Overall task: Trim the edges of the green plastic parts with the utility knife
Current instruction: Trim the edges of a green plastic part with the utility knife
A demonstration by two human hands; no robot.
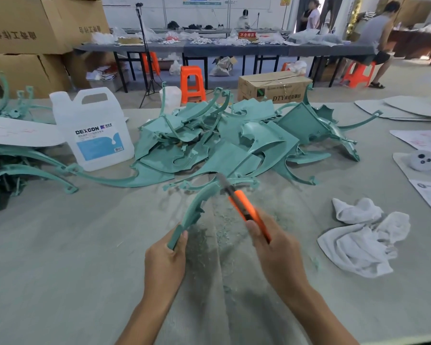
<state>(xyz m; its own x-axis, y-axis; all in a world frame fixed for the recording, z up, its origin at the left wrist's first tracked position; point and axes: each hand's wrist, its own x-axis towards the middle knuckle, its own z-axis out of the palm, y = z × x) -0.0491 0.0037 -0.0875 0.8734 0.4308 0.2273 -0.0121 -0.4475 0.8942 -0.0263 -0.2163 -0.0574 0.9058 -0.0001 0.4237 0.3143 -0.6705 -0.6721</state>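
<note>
My left hand grips the near end of a curved green plastic part that arcs up and away over the table. My right hand holds an orange utility knife, blurred by motion, with its blade tip against the part's upper edge near the far end. Green shavings lie on the table below the part. A big pile of green plastic parts sits behind it.
A white DEXCON jug stands at the left, with more green parts beside it. White rags lie at the right, papers and a small plush toy further right. Cardboard boxes, orange stools and people fill the background.
</note>
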